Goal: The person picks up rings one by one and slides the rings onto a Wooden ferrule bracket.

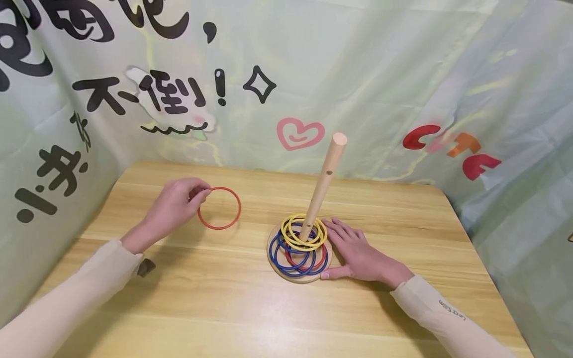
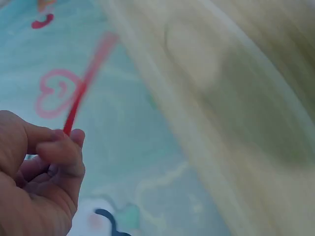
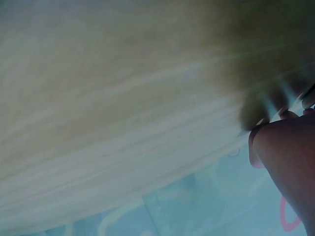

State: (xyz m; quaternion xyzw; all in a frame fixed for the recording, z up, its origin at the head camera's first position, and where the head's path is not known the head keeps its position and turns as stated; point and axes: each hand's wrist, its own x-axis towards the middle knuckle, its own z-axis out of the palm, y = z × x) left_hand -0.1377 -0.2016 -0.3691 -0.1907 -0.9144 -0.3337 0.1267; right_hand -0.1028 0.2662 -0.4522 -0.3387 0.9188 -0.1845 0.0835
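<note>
My left hand (image 1: 181, 199) pinches a thin red ring (image 1: 219, 228) between thumb and fingertips, above the left part of the table. The left wrist view shows this ring (image 2: 75, 109) nearly edge-on. To the right stands a wooden post (image 1: 320, 191) on a round wooden base (image 1: 302, 280). Several yellow rings (image 1: 295, 216) lie around the post's foot, over several blue rings (image 1: 293, 275) and some red. My right hand (image 1: 358, 256) rests at the base's right edge, fingers and thumb spread. Only part of the right hand (image 3: 288, 152) shows in the right wrist view.
The wooden table (image 1: 224, 318) bears the base. Behind and beside it hangs a pale green printed cloth (image 1: 371, 74) with dark lettering and a pink heart. A small dark object (image 1: 145, 268) shows by the left cuff.
</note>
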